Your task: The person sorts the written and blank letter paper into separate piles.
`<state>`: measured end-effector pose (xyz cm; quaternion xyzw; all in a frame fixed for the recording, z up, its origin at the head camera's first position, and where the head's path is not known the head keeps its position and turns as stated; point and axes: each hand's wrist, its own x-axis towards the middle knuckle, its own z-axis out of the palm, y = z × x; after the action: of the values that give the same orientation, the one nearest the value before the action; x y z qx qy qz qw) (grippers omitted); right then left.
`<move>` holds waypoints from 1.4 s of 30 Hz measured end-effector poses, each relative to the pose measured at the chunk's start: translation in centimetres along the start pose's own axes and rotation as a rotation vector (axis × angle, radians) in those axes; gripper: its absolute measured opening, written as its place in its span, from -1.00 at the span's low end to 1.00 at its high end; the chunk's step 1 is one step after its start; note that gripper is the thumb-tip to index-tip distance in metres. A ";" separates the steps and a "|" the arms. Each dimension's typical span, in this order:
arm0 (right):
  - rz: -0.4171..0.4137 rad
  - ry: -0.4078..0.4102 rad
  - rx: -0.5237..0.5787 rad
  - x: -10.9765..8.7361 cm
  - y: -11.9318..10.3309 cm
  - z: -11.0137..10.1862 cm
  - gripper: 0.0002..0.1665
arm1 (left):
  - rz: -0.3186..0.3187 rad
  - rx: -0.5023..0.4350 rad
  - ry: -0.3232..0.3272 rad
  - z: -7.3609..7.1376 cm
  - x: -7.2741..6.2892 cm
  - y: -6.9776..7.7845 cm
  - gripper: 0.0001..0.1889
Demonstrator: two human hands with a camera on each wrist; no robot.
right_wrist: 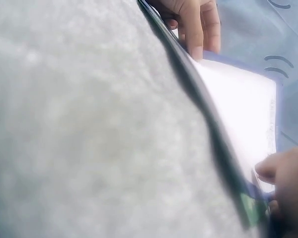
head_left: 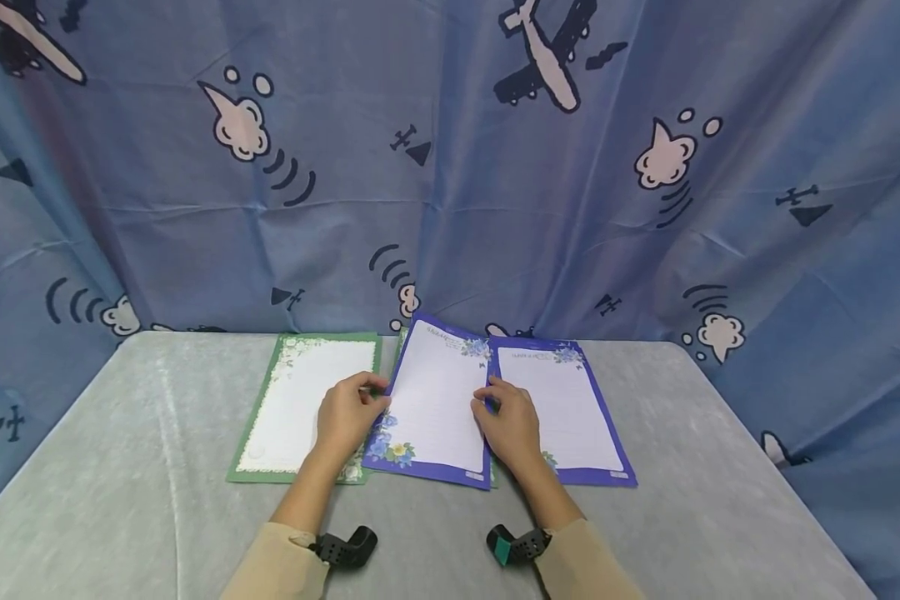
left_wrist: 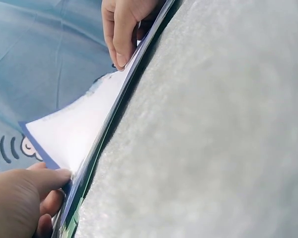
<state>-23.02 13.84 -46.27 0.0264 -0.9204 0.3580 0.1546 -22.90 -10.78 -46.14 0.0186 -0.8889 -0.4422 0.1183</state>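
A sheet of writing paper (head_left: 441, 400) with a purple border and blue flowers stands slightly tilted between both hands. My left hand (head_left: 347, 414) pinches its left edge, with the thumb on the printed face. On the opposite edge, my right hand (head_left: 512, 419) pinches it between thumb and fingers. In the left wrist view the paper (left_wrist: 79, 126) bows upward, its far corner lifted. Beneath it, green-edged paper (head_left: 494, 477) peeks out. The right wrist view shows the left hand (right_wrist: 191, 25) at the far edge and the right hand (right_wrist: 290, 186) close by.
Left of the held sheet lies a green-bordered sheet (head_left: 300, 417), partly under my left forearm. A second purple-bordered sheet (head_left: 562, 408) lies to the right. The grey cloth-covered table (head_left: 135, 500) ends at a blue printed curtain (head_left: 345, 167) behind.
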 end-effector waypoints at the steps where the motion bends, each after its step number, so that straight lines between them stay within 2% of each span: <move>1: 0.000 -0.002 -0.001 0.0 0.0 0.0 -0.79 | 0.000 -0.003 0.001 0.0 0.0 0.0 -0.80; 5: 0.004 -0.001 -0.010 0.1 -0.1 -0.1 -0.79 | 0.023 -0.019 -0.013 0.0 0.0 -0.1 -0.80; 12: 0.006 -0.001 -0.005 0.0 -0.1 -0.1 -0.80 | 0.084 0.026 -0.098 0.0 -0.2 0.2 -0.85; 15: 0.003 0.001 -0.006 0.0 0.0 -0.1 -0.80 | 0.079 0.023 -0.107 0.0 -0.2 0.3 -0.80; 19: 0.000 0.001 0.004 0.0 0.0 -0.3 -0.78 | 0.061 -0.026 -0.100 0.0 -0.2 0.3 -0.79; 26: -0.011 -0.006 0.063 0.3 0.2 -0.7 -0.73 | 0.071 -0.119 -0.076 -0.2 0.0 0.6 -0.81; 33: 0.067 -0.031 0.103 0.8 0.1 -2.0 -0.63 | 0.014 -0.267 -0.062 -0.7 0.2 1.4 -0.80; 42: 0.151 -0.043 0.313 1.2 -0.3 -3.6 -0.70 | -0.011 -0.360 -0.063 -1.4 0.4 1.7 -0.80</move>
<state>-23.12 16.15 -43.21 -0.0113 -0.8560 0.5068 0.1015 -22.82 -10.84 -43.89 -0.0117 -0.7985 -0.5952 0.0895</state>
